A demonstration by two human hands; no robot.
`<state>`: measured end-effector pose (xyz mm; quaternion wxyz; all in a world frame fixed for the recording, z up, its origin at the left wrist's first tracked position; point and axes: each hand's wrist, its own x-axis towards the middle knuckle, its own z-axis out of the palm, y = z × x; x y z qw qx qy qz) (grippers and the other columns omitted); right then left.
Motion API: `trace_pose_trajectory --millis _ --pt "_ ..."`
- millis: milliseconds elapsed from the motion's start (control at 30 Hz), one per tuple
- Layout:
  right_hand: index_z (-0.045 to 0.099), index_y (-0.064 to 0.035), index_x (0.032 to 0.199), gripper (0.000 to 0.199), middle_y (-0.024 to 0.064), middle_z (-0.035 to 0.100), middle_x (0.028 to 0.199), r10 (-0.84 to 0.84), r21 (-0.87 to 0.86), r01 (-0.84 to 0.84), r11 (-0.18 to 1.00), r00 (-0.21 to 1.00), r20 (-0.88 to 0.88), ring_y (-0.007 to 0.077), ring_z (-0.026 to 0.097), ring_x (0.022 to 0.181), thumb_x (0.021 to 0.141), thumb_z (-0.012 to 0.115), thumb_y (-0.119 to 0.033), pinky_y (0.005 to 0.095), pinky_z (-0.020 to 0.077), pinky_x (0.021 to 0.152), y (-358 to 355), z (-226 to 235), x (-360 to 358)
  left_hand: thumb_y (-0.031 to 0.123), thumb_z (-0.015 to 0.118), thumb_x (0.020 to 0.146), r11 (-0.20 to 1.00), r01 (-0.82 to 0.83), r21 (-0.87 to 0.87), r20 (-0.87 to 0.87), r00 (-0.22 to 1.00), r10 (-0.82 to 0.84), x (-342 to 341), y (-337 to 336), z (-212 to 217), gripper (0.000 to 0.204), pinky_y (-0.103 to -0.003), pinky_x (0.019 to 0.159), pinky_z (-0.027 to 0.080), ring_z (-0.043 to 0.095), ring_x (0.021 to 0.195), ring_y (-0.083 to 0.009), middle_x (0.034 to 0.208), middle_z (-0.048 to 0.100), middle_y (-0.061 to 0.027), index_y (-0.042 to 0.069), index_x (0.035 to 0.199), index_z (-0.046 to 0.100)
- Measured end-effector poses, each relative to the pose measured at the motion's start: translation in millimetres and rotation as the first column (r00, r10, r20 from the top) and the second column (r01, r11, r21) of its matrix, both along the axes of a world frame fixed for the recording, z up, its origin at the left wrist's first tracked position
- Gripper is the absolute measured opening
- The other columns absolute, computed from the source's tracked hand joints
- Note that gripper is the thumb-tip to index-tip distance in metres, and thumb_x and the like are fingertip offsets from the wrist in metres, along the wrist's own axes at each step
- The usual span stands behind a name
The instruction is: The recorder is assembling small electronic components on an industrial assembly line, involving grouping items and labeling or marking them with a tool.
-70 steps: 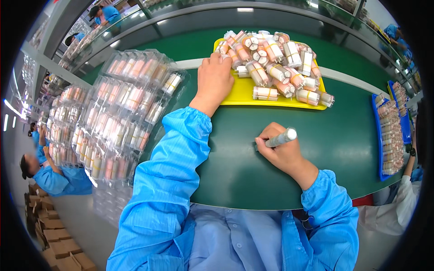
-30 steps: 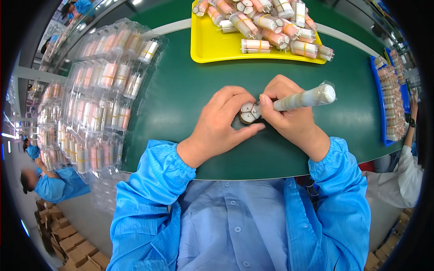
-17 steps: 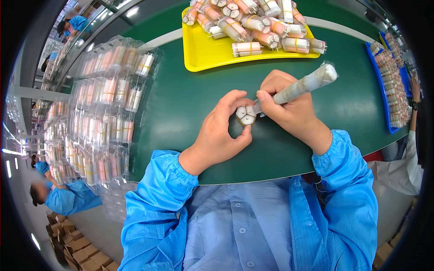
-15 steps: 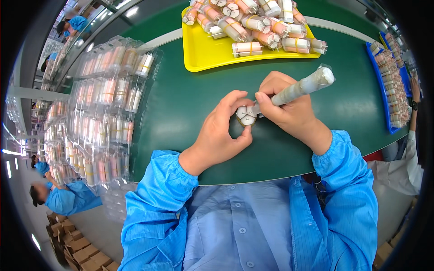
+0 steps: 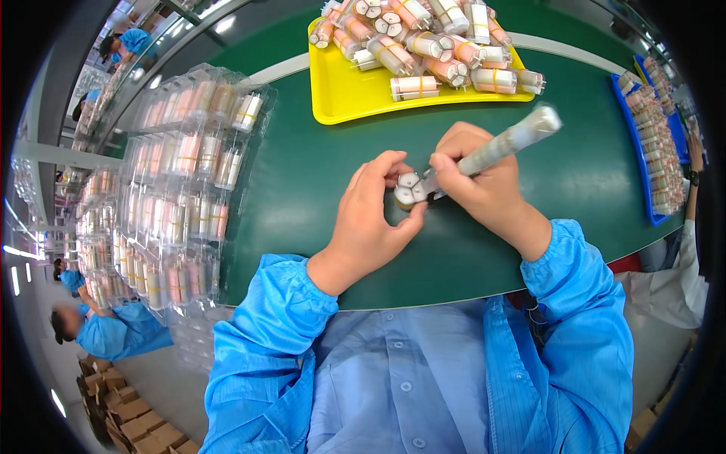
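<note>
Upright on the green table stands a bundle of three cylinders, its white round ends facing up, each with a small dot in its middle. The fingers and thumb of my left hand are curled round it from the left. In my right hand is a tool with a thick handle wrapped in pale tape, gripped like a pen. Its narrow grey metal tip meets the right side of the bundle; whether it touches or passes beside it I cannot tell.
A yellow tray heaped with white and pink cylinder bundles stands at the far side. Stacked clear plastic trays of similar bundles fill the left. Blue trays with more bundles lie at the right, near another person's arm.
The bundle tilts slightly and has shifted a little left. My left fingers have loosened and moved a bit; the tool's tip has dropped slightly, and its handle is blurred by motion.
</note>
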<state>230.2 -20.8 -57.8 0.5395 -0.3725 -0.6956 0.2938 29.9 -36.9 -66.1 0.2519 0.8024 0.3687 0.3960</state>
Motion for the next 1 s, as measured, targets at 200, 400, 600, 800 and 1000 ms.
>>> trace_pose_trajectory --millis 200,400,600,800,1000 --pt "0.064 -0.0028 0.083 0.012 0.0063 0.062 0.078 0.011 0.041 -0.012 0.999 1.0 0.017 0.0177 0.057 0.065 0.09 0.072 -0.008 0.0331 0.0446 0.058 3 6 2 -0.007 0.069 0.076 0.984 0.14 -0.108 0.081 0.988 -0.132 -2 3 2 0.076 -0.039 0.094 0.054 0.067 0.109 -0.0333 0.121 0.065 -0.0197 0.002 0.143 0.037" --pt "0.064 -0.0029 0.085 0.012 0.0072 0.062 0.079 0.008 0.018 -0.009 1.0 0.997 0.079 0.0184 0.059 0.067 0.09 0.073 -0.009 0.0335 0.046 0.058 2 3 1 -0.007 0.07 0.076 0.975 0.158 -0.155 0.073 0.986 -0.149 -3 4 1 0.078 -0.039 0.092 0.054 0.067 0.107 -0.0338 0.12 0.065 -0.0198 0.003 0.145 0.036" --pt "0.064 -0.0029 0.086 0.012 0.0073 0.063 0.08 0.011 0.001 -0.012 1.0 0.994 0.105 0.0191 0.061 0.067 0.091 0.072 -0.01 0.0327 0.0467 0.058 1 0 -1 0.004 0.083 0.078 0.989 0.08 -0.124 0.058 0.996 -0.073 -3 6 -2 0.071 -0.037 0.091 0.055 0.067 0.102 -0.0306 0.117 0.062 -0.0159 0.002 0.138 0.045" --pt "0.067 -0.0011 0.087 0.015 0.0041 0.067 0.077 -0.081 -0.222 0.041 0.974 0.982 -0.172 0.0112 0.06 0.068 0.095 0.07 -0.013 0.0294 0.0478 0.06 4 0 1 0.005 0.078 0.088 0.936 0.054 -0.349 0.258 0.965 0.04 -14 7 -11 0.05 -0.034 0.093 0.056 0.067 0.107 -0.0212 0.119 0.061 -0.0126 0.0 0.132 0.056" --pt "0.066 -0.001 0.083 0.018 0.003 0.066 0.074 -0.141 -0.203 0.11 0.973 0.979 -0.148 0.009 0.057 0.066 0.096 0.069 -0.014 0.027 0.0462 0.06 9 2 10 -0.001 0.06 0.1 0.892 -0.45 -0.038 0.191 0.873 0.448 -82 43 -8 0.042 -0.031 0.092 0.055 0.068 0.099 -0.018 0.117 0.065 -0.012 -0.005 0.14 0.047"
